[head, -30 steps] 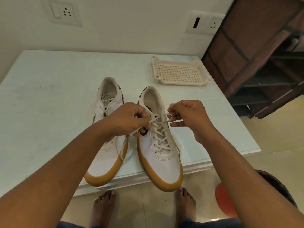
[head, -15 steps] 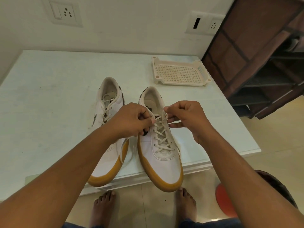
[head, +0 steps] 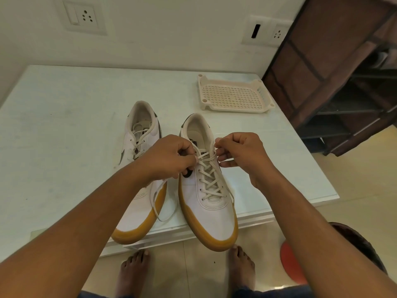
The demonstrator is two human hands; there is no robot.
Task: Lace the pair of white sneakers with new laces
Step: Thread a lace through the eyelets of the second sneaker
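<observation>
Two white sneakers with tan soles lie side by side on the white table [head: 64,130], toes over the near edge. The right sneaker [head: 211,214] has a cream lace [head: 211,179] crossed up its eyelets. My left hand [head: 169,157] pinches the lace at the top left eyelets; a loose loop of lace hangs below it across the left sneaker [head: 139,211]. My right hand [head: 240,152] pinches the other lace end at the top right eyelets. The left sneaker shows a lace near its collar; my left forearm covers its middle.
A cream perforated plastic tray [head: 234,95] lies at the table's back right. A dark brown rack [head: 335,72] stands right of the table. My bare feet [head: 134,274] are on the tiled floor below the edge, with a red round object [head: 290,263] at the right.
Both hands have drawn closer together over the right sneaker's top eyelets, and the lace between them has shortened. The sneakers have not moved.
</observation>
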